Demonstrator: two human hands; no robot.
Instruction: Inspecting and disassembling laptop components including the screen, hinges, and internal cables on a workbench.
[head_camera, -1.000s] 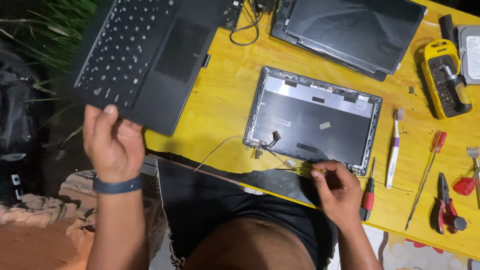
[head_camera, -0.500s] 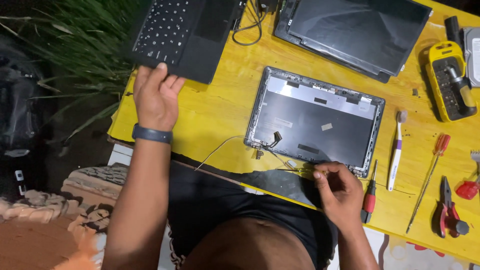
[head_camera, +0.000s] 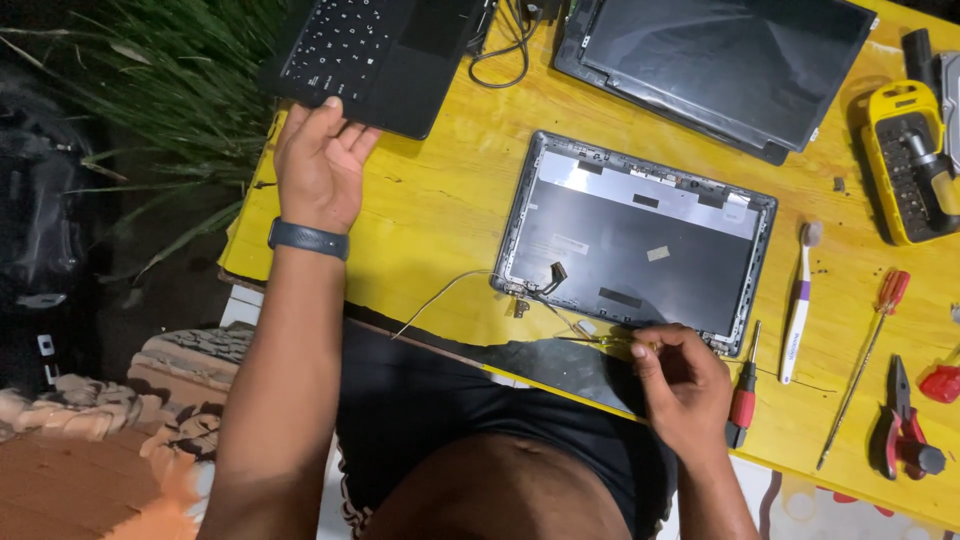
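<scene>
My left hand (head_camera: 322, 160), with a dark band on its wrist, lies flat on the yellow table (head_camera: 440, 210), fingertips touching the near edge of a black laptop keyboard base (head_camera: 375, 50). My right hand (head_camera: 680, 385) is at the front edge of a grey laptop screen back cover (head_camera: 635, 240), fingers pinched on a thin wire (head_camera: 600, 340) that runs from the cover's lower edge. A small connector and cable lie on the cover near its lower left corner.
A dark laptop screen panel (head_camera: 720, 65) lies at the back. A yellow bit case (head_camera: 905, 165), toothbrush (head_camera: 798, 300), two red-handled screwdrivers (head_camera: 742, 395), (head_camera: 870, 340) and red pliers (head_camera: 905, 430) sit at the right. Grass (head_camera: 170, 90) borders the table's left.
My left hand pushed the keyboard base away toward the table's back left, then rested flat at its near edge. My right hand stayed pinched at the cover's front edge.
</scene>
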